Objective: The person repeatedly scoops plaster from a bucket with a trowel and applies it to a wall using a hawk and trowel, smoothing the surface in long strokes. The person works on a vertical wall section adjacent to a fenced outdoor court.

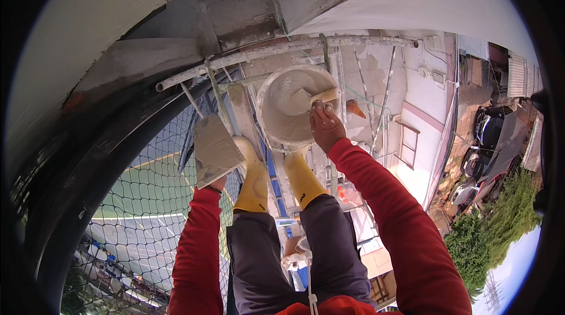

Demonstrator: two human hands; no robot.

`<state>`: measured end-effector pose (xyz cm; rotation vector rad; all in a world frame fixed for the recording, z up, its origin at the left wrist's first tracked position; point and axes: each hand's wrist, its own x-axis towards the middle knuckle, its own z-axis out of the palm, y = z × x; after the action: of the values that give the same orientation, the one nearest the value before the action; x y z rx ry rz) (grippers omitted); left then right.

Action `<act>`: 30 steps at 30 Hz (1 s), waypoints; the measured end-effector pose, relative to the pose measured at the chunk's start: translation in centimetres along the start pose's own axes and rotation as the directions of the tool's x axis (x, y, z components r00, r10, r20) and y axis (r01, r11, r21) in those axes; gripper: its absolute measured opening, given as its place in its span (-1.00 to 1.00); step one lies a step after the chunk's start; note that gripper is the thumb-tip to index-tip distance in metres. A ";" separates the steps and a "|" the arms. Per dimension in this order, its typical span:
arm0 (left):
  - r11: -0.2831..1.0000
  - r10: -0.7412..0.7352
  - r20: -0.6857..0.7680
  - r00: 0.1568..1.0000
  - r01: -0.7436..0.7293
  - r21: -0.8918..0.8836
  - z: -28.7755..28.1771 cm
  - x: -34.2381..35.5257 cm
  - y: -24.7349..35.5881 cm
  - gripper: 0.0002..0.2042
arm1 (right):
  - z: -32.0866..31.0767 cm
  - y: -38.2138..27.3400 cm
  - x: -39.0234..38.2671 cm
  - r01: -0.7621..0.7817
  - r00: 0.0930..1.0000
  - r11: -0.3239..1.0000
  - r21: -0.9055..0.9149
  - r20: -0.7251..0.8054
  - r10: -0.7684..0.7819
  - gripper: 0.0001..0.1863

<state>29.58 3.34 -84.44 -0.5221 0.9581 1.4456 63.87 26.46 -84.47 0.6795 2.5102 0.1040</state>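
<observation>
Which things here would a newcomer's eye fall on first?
The bright yellow boots stand out near the centre, with a round bucket of grey mix just beyond them. The right hand holds a tan tool at its right side. Left of the boots, a flat grey board sits by the left hand.

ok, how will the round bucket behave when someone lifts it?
The bucket is probably heavy: wet-looking grey mix covers its bottom. Its smeared rim may be slippery if wet. The mix might slump more than splash, since it holds ridges.
</observation>
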 end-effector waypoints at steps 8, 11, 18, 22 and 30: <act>0.908 0.003 0.151 0.988 -0.066 0.414 1.9 18.1 -4.8 -0.36 | 8.3 -0.3 7.2 0.199 0.883 0.980 0.022 0.430 -0.188 -0.48; 0.814 0.069 0.275 0.959 -0.214 0.540 3.9 18.4 -6.8 -0.35 | 4.8 -0.4 3.8 -0.027 0.938 0.986 0.164 0.345 -0.032 -0.61; 0.943 -0.019 0.329 0.944 -0.093 0.321 2.8 13.5 -11.5 -0.44 | 7.3 3.5 1.1 -0.158 0.959 0.986 0.054 -0.231 0.166 -0.66; 0.981 -0.182 0.309 0.934 0.196 -0.015 2.0 12.8 -11.0 -0.46 | 9.8 1.0 -0.5 -0.371 0.927 0.909 0.191 0.029 0.373 -0.68; 0.931 -0.355 0.435 0.827 0.354 0.087 4.1 7.9 -12.7 -0.42 | 8.6 -1.7 -5.4 -0.576 0.818 0.524 0.628 0.439 0.372 -0.68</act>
<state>41.70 9.90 -91.54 -0.3218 0.4632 1.1510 71.49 21.80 -89.65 1.6043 1.9645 -0.8247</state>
